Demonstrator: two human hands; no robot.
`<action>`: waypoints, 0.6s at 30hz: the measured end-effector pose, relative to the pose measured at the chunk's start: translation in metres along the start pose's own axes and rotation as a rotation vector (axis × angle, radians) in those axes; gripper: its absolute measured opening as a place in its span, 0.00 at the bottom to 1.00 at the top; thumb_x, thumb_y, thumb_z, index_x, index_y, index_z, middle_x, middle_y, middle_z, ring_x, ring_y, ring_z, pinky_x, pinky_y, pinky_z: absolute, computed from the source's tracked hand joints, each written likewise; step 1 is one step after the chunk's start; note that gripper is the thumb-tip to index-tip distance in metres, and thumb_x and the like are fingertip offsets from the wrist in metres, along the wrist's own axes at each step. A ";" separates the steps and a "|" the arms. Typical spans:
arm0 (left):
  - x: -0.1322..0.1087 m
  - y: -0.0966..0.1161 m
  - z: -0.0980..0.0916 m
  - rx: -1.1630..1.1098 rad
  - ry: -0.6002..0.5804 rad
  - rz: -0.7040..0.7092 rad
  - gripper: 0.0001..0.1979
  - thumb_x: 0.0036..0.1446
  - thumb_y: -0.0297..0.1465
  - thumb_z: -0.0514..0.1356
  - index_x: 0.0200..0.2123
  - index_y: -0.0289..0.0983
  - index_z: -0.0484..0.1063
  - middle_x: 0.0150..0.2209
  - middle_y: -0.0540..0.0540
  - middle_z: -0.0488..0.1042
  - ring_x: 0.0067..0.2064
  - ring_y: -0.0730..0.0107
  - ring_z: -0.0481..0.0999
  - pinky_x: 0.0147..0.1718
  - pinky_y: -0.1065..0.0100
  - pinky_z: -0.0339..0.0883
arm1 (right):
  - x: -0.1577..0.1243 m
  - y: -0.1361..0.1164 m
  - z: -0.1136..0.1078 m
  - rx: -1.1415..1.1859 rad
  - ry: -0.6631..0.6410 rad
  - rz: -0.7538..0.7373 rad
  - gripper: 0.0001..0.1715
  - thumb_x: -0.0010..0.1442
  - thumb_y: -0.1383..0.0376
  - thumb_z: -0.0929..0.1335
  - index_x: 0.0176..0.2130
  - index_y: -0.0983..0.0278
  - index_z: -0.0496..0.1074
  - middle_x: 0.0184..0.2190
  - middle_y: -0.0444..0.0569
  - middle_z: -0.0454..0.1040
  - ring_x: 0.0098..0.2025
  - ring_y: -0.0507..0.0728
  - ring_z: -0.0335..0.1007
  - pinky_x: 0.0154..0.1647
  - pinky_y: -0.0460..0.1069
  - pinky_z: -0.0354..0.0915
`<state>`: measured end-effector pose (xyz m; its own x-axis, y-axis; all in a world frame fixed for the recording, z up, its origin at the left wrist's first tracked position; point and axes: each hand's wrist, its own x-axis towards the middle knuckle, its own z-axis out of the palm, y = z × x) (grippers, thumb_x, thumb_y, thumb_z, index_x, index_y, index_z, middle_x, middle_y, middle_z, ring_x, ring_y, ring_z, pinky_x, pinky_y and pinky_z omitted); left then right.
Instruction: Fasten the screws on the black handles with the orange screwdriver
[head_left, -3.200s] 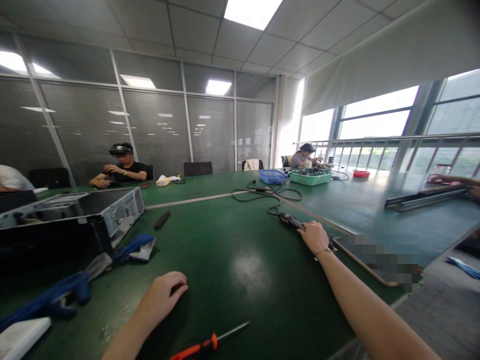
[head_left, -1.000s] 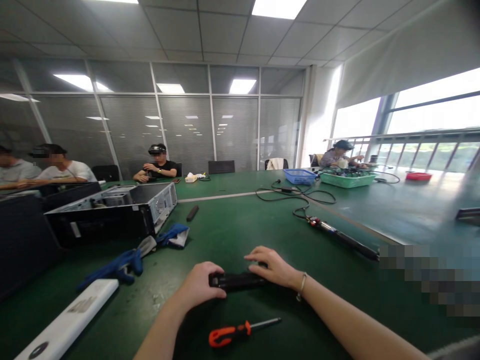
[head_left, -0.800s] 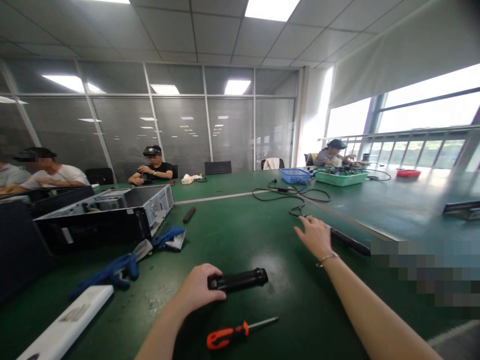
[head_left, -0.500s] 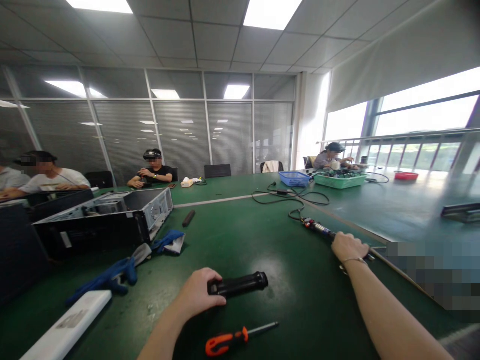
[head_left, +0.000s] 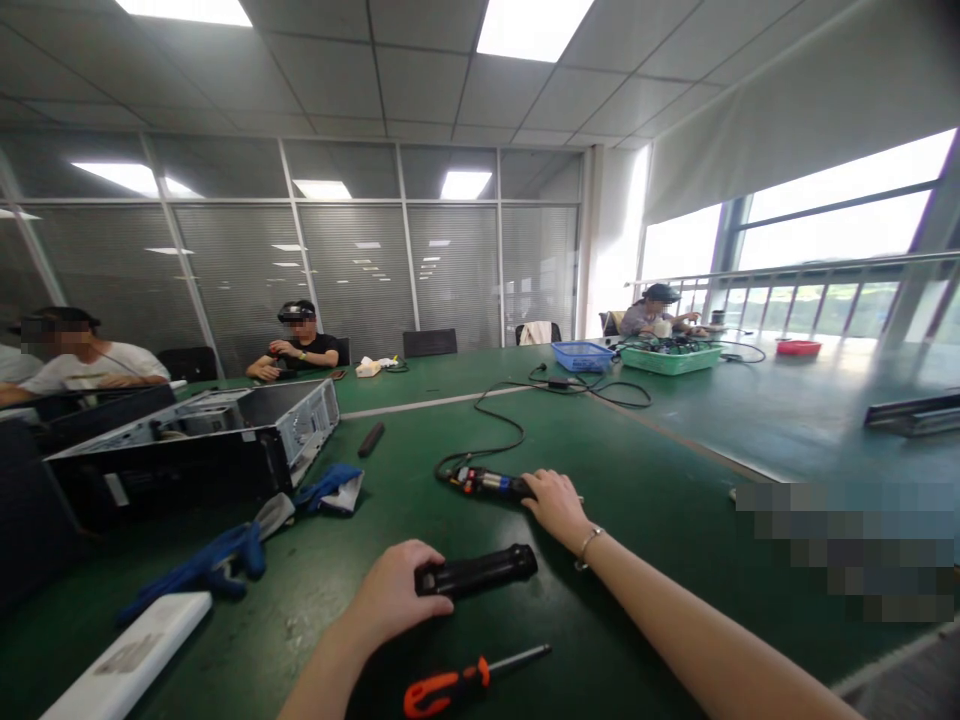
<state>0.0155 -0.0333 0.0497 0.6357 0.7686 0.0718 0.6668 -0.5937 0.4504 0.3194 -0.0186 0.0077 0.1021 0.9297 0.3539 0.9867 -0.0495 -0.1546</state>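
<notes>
My left hand (head_left: 397,590) is closed around one end of a black tubular casing (head_left: 484,572), which lies nearly level just above or on the green table. Further forward, my right hand (head_left: 559,508) grips the dark front part of a corded electric screwdriver (head_left: 495,483). Its inner metal, blue and red parts are bare at the cable end, and a thin tip sticks out past my fingers on the right. Close to me lies an orange and black hand screwdriver (head_left: 450,688), its shaft pointing right, touched by neither hand.
On the left stand an open computer case (head_left: 180,460), blue gloves (head_left: 195,570) and a white box-like bar (head_left: 131,660). A black cable (head_left: 517,420) loops across the table. Blue (head_left: 581,356) and green (head_left: 667,360) baskets sit further back. Several people work around the table.
My right hand has moved left with the electric screwdriver, bringing it nearer the casing and dragging its cable along. My left hand stays on the casing. The view has shifted slightly.
</notes>
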 end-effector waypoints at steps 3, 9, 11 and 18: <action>0.000 0.001 0.000 0.030 0.001 0.008 0.22 0.42 0.42 0.66 0.41 0.40 0.76 0.41 0.45 0.76 0.43 0.59 0.74 0.42 0.66 0.64 | -0.004 -0.033 -0.002 0.112 -0.052 -0.205 0.19 0.57 0.61 0.69 0.49 0.57 0.71 0.43 0.49 0.73 0.46 0.59 0.66 0.48 0.51 0.57; -0.002 0.002 0.001 0.088 0.023 0.029 0.21 0.42 0.43 0.66 0.41 0.42 0.77 0.41 0.45 0.77 0.44 0.56 0.74 0.44 0.62 0.64 | -0.010 -0.047 -0.012 0.274 -0.127 -0.426 0.24 0.55 0.61 0.70 0.52 0.56 0.70 0.45 0.47 0.74 0.46 0.58 0.68 0.51 0.51 0.58; -0.003 0.004 0.000 0.098 0.029 0.055 0.20 0.42 0.42 0.66 0.40 0.42 0.77 0.40 0.45 0.78 0.43 0.56 0.74 0.44 0.62 0.65 | -0.011 -0.044 -0.014 0.308 -0.125 -0.442 0.25 0.55 0.61 0.70 0.53 0.57 0.69 0.47 0.49 0.73 0.48 0.58 0.68 0.52 0.52 0.59; -0.006 0.005 -0.007 0.113 0.231 0.183 0.21 0.42 0.36 0.67 0.43 0.40 0.75 0.45 0.44 0.76 0.47 0.55 0.72 0.50 0.58 0.64 | -0.023 -0.041 -0.027 0.584 0.023 -0.440 0.22 0.57 0.55 0.69 0.49 0.59 0.73 0.48 0.52 0.73 0.49 0.60 0.68 0.53 0.55 0.61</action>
<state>0.0125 -0.0395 0.0579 0.6531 0.6723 0.3486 0.5964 -0.7403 0.3104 0.2804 -0.0474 0.0309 -0.2796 0.8105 0.5147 0.7096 0.5356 -0.4578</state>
